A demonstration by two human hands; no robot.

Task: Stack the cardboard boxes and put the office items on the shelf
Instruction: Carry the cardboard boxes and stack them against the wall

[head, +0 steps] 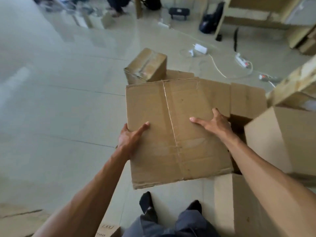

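Both hands grip box: left hand (130, 139) at edge, right hand (215, 122) spread on top | cardboard box (176, 130): brown, creased, taped seam

white power strips (241, 60) and a pale cable (217, 66) lie on the glossy tiled floor (59, 103); a black bag (211, 20) leans farther back.

One head-worn wide-angle view only, so no second view overlaps it; it looks forward and steeply down from above the person's own arms, both forearms running up from the bottom corners; the left hand (130, 139) and right hand (215, 121) sit near mid-frame, close to the lens, on a large cardboard box (171, 130); below the hands the person's socked feet (147, 200) show; beyond the hands the tiled floor (59, 100) recedes to the top edge, blurred and curved by the lens.
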